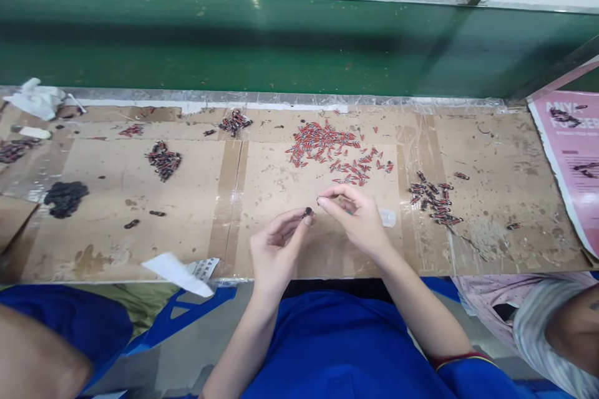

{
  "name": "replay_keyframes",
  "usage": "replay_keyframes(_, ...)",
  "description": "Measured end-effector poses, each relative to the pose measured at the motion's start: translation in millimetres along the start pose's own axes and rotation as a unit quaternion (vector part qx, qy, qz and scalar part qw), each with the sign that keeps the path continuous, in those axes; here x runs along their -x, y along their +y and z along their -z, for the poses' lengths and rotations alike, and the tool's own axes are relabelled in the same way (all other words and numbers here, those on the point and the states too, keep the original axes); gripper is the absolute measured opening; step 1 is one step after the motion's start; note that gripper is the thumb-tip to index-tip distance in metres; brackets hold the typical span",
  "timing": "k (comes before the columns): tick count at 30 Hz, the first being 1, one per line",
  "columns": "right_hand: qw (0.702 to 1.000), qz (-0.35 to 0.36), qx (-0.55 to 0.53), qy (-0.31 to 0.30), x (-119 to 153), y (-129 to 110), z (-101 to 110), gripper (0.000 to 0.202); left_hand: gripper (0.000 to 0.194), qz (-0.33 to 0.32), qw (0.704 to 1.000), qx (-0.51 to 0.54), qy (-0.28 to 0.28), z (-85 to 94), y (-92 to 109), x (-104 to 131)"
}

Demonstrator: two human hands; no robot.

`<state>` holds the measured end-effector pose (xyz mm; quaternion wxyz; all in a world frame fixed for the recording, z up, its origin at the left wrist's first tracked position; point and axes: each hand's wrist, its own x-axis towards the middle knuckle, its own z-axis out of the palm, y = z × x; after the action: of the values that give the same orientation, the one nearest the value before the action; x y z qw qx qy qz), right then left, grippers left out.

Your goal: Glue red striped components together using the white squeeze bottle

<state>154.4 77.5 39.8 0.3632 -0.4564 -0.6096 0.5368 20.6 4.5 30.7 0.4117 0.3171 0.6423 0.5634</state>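
My left hand pinches a small black piece between thumb and fingertips. Just to its right, my right hand has its thumb and index finger pressed together on something too small to make out. The two hands are close but apart, over the cardboard-covered table. Beyond them lies a wide pile of small red pieces, with a looser group of red pieces nearer my right hand. A clear plastic cap rests beside my right wrist.
Black-and-red pieces lie at the right, another heap and a black pile at the left. White paper overhangs the front edge. A green wall runs behind. People sit on both sides.
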Motion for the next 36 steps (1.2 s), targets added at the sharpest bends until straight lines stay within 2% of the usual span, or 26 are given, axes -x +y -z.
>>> replay_keyframes(3, 0.987, -0.075, -0.142, 0.014, 13, 2, -13, 0.018, 0.024, -0.013, 1.000, 0.004, 0.006, -3.4, 1, 3)
replay_keyframes(7, 0.967, -0.111, -0.228, 0.020, 19, 6, -21, 0.022, 0.022, -0.018, 1.000, 0.005, 0.014, -6.4, 2, 5)
replay_keyframes(16, 0.958, -0.131, -0.254, 0.029, 24, 5, -27, 0.023, 0.027, -0.031, 0.999, -0.030, 0.021, -6.7, 6, 8)
replay_keyframes(24, 0.956, -0.106, -0.270, 0.038, 26, 5, -29, 0.021, 0.024, -0.038, 0.999, -0.036, 0.005, -7.2, 8, 12)
replay_keyframes(30, 0.953, -0.076, -0.291, 0.048, 30, 11, -32, 0.021, 0.019, -0.044, 0.999, -0.011, 0.013, -7.4, 12, 14)
replay_keyframes(36, 0.952, -0.059, -0.298, 0.032, 31, 15, -28, 0.021, 0.018, -0.039, 0.999, -0.003, -0.002, -6.7, 16, 14)
